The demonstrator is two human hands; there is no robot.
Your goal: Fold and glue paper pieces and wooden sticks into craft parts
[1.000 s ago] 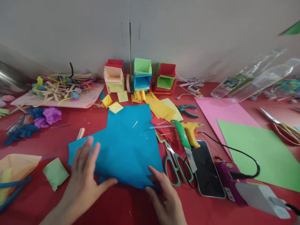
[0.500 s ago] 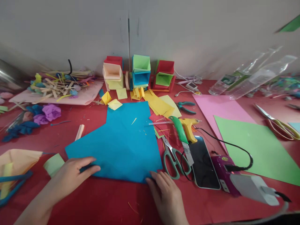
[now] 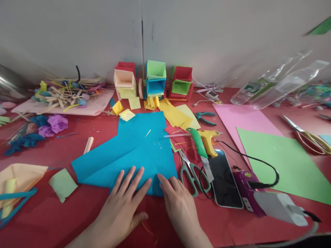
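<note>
Blue paper (image 3: 139, 144) lies on the red table, its near part doubled over in a fold that runs from the left corner toward the middle. My left hand (image 3: 124, 199) rests flat with spread fingers on the near edge of this paper. Beside it, my right hand (image 3: 178, 203) has its fingers bent close together, fingertips on the paper's near right edge; whether they grip anything is hidden. Thin yellow scraps sit on the blue surface. Green-handled scissors (image 3: 192, 179) lie just right of the paper.
A yellow glue gun (image 3: 209, 141), a green-handled utility knife (image 3: 198, 143) and a phone (image 3: 225, 182) lie right, near a purple power adapter (image 3: 249, 191). Pliers (image 3: 205, 118) lie farther back. Folded paper boxes (image 3: 156, 70) stand by the wall. Green paper (image 3: 281, 162) overlaps pink paper (image 3: 240, 115).
The blue paper's near edge is now folded over. My left hand has moved right and flattened with fingers spread; my right hand has shifted slightly away from me along the edge.
</note>
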